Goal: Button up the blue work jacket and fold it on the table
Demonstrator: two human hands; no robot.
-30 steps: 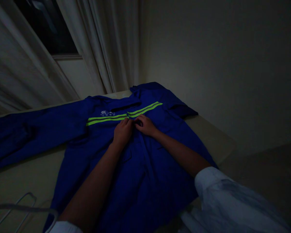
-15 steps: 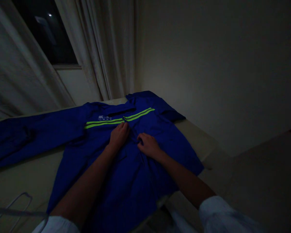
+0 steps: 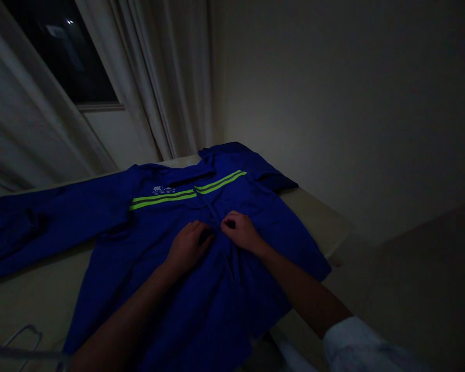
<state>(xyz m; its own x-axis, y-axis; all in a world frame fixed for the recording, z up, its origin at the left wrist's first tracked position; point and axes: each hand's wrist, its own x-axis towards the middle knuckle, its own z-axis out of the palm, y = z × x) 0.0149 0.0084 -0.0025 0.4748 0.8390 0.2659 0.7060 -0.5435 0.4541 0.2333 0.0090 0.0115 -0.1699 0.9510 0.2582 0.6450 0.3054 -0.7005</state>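
A blue work jacket (image 3: 166,289) lies spread front side up, with yellow-green stripes across the chest and white print on one side. On its front opening, my right hand (image 3: 242,231) pinches the edge of the fabric between thumb and fingers. Just left of that, my left hand (image 3: 188,245) rests over the jacket front, its thumb and fingers curved and apart. Dim light hides whatever fastener may be under the fingertips. One sleeve (image 3: 73,206) stretches out to the left; the other is bent back at the far right.
The jacket lies on a pale table (image 3: 325,217), whose right corner shows. A wire hanger (image 3: 27,333) is at the lower left. Behind are long curtains (image 3: 170,77), a dark window (image 3: 65,51) and a plain wall (image 3: 333,103).
My left hand has left the striped upper part of the opening and moved down towards my right hand, its fingers parting. My right hand has stayed at nearly the same spot.
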